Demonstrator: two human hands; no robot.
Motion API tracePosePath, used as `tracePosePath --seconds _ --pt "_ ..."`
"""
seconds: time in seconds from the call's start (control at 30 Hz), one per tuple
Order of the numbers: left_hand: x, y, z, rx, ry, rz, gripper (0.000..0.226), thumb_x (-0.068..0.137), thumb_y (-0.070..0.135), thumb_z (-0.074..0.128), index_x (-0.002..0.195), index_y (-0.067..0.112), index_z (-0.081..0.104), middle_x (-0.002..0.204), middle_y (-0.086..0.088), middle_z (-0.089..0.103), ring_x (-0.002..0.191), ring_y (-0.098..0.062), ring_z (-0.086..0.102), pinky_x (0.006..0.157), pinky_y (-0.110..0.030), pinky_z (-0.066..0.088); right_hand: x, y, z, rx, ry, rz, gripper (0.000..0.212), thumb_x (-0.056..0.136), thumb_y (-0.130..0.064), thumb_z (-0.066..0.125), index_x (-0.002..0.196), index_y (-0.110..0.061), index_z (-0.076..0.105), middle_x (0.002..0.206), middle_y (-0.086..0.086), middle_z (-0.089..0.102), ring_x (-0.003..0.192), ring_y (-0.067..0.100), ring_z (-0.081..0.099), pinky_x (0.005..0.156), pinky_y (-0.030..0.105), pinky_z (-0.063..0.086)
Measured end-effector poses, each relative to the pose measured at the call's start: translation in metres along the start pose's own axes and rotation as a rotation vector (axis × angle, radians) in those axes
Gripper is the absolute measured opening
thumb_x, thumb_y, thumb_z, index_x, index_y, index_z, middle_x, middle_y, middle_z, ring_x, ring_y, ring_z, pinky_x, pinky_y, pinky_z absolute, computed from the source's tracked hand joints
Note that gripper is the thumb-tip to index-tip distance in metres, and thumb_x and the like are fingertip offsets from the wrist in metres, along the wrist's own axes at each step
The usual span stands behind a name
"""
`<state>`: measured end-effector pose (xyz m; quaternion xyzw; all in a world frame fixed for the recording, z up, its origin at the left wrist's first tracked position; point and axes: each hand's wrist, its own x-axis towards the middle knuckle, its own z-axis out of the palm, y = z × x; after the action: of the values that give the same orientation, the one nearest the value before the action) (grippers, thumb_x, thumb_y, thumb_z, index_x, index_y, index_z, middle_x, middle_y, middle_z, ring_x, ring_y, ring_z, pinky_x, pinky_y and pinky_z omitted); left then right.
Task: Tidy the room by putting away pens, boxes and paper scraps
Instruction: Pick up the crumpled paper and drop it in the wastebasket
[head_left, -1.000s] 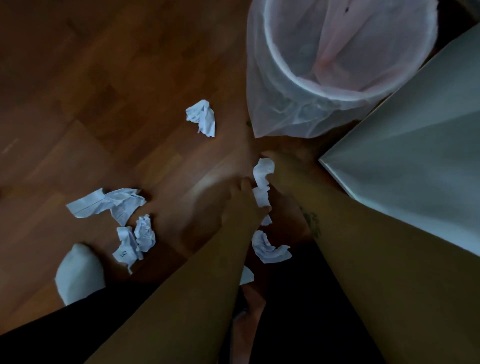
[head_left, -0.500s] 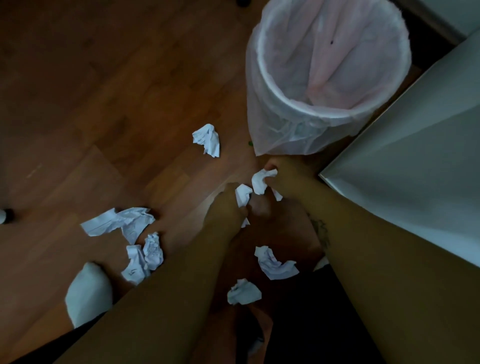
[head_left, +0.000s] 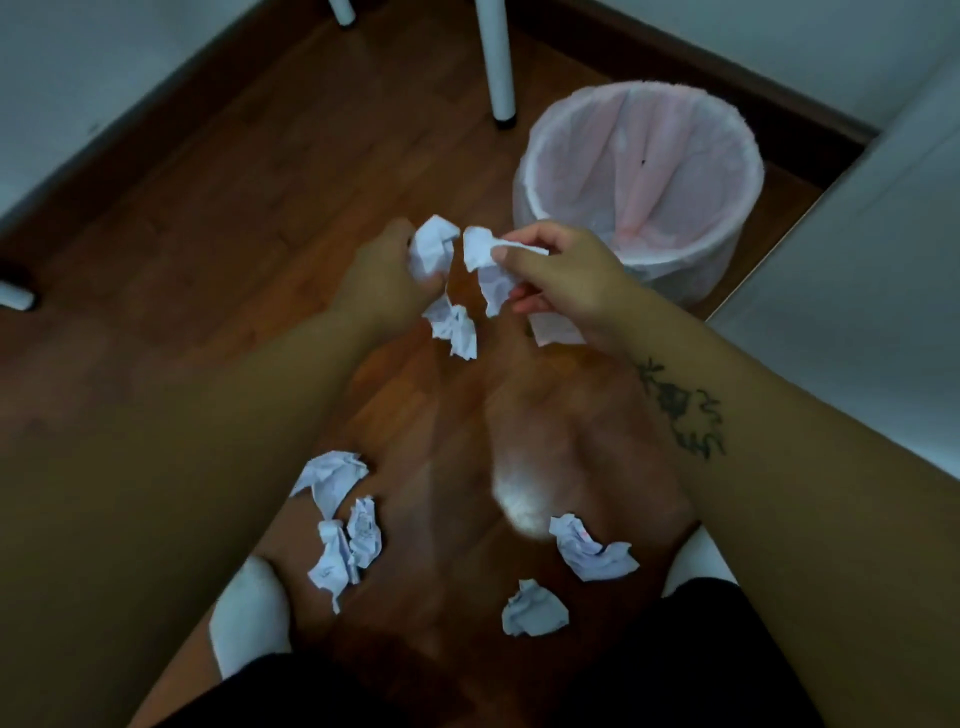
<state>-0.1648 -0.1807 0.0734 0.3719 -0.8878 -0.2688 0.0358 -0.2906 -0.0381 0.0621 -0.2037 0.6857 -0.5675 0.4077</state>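
I see a dim room with a reddish-brown wood floor, glossy, with a pale glare patch near centre. White walls meet it behind a dark skirting. Two white furniture legs stand at the top. A white panel fills the right side.

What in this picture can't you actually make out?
- Head view: the bin's bottom, hidden by its near rim and liner.
- Writing on the floor scraps: too small, dim.
- Paper inside the left hand and right hand: partly covered by fingers.
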Motion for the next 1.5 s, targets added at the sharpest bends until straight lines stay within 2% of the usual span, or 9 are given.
tracePosePath --seconds 0.27,0.43,0.53,0.67,0.87,0.97,1.1,1.33,1.5 --pt "0.054 0.090 -0.009 -0.152 0.132 0.190 0.025 0.086 0.022 0.067 0.098 0.015 0.046 0.082 0.009 0.050 0.067 -0.004 0.046 0.052 -0.006 0.034 0.017 -0.026 -0.039 0.047 0.609 -0.145 0.019 0.092 -0.020 0.060 0.109 -0.014 0.063 0.105 0.000 0.066 0.085 0.019 0.070 0.077 0.035 0.060" --pt "0.067 0.117 0.013 -0.249 0.043 0.203 0.035 0.088 0.021 0.068 0.118 0.013 0.050 0.108 -0.007 0.061 0.091 -0.019 0.062 0.072 -0.029 0.056 0.017 -0.011 -0.056 -0.233 0.626 -0.174 0.035 0.096 -0.018 0.056 0.131 -0.016 0.055 0.132 0.000 0.056 0.117 0.012 0.055 0.097 0.024 0.048" --pt "0.067 0.115 0.022 -0.217 0.010 0.216 0.036 0.091 0.021 0.066 0.123 0.015 0.051 0.107 -0.003 0.061 0.083 -0.007 0.059 0.061 -0.017 0.049 0.013 -0.002 -0.055 -0.368 0.620 -0.203 0.033 0.097 -0.013 0.053 0.130 -0.014 0.055 0.134 0.004 0.052 0.119 0.016 0.054 0.099 0.027 0.046" --pt "0.061 0.091 0.026 -0.180 0.092 0.179 0.022 0.090 0.020 0.064 0.112 0.017 0.058 0.099 0.001 0.064 0.086 -0.011 0.062 0.070 -0.020 0.051 0.006 0.009 -0.036 -0.588 0.683 -0.370 0.024 0.095 -0.018 0.054 0.117 -0.015 0.063 0.120 0.005 0.056 0.114 0.019 0.051 0.089 0.023 0.041" --pt "0.032 0.015 0.032 -0.011 0.068 0.025 0.025 0.087 0.018 0.064 0.111 0.011 0.061 0.100 -0.004 0.067 0.094 -0.021 0.061 0.075 -0.027 0.041 -0.004 0.033 0.027 -0.810 0.402 -0.628 0.018 0.081 -0.015 0.053 0.092 -0.013 0.066 0.095 0.008 0.057 0.091 0.025 0.049 0.070 0.039 0.048" --pt "0.003 -0.029 0.039 0.032 0.037 -0.090 0.030 0.086 0.018 0.065 0.115 0.011 0.061 0.109 -0.007 0.067 0.102 -0.024 0.061 0.082 -0.030 0.045 -0.001 0.060 0.047 -0.822 0.126 -0.456 0.020 0.086 -0.014 0.055 0.105 -0.013 0.063 0.106 0.009 0.052 0.098 0.030 0.051 0.077 0.042 0.048" --pt "-0.036 -0.086 0.045 0.113 -0.068 -0.248 0.043 0.087 0.022 0.067 0.126 0.008 0.056 0.125 -0.013 0.059 0.117 -0.029 0.054 0.096 -0.037 0.043 0.013 0.110 0.055 -1.019 -0.098 -0.237 0.049 0.085 -0.017 0.058 0.133 -0.024 0.050 0.124 0.009 0.048 0.113 0.032 0.047 0.095 0.043 0.043" --pt "-0.078 -0.166 0.056 0.235 -0.200 -0.615 0.055 0.085 0.044 0.063 0.132 0.021 0.045 0.140 -0.015 0.043 0.134 -0.036 0.034 0.106 -0.046 0.029 0.065 0.148 0.071 -1.145 -0.241 -0.056 0.076 0.070 -0.036 0.048 0.145 -0.031 0.036 0.144 0.016 0.042 0.131 0.040 0.041 0.108 0.052 0.035" --pt "-0.107 -0.190 0.067 0.323 -0.299 -0.688 0.074 0.086 0.038 0.068 0.147 0.023 0.030 0.159 -0.015 0.014 0.144 -0.038 0.021 0.112 -0.044 0.024 0.079 0.136 0.089 -1.109 -0.297 0.011 0.069 0.091 -0.022 0.053 0.152 -0.030 0.023 0.148 0.023 0.032 0.133 0.045 0.035 0.108 0.047 0.032"
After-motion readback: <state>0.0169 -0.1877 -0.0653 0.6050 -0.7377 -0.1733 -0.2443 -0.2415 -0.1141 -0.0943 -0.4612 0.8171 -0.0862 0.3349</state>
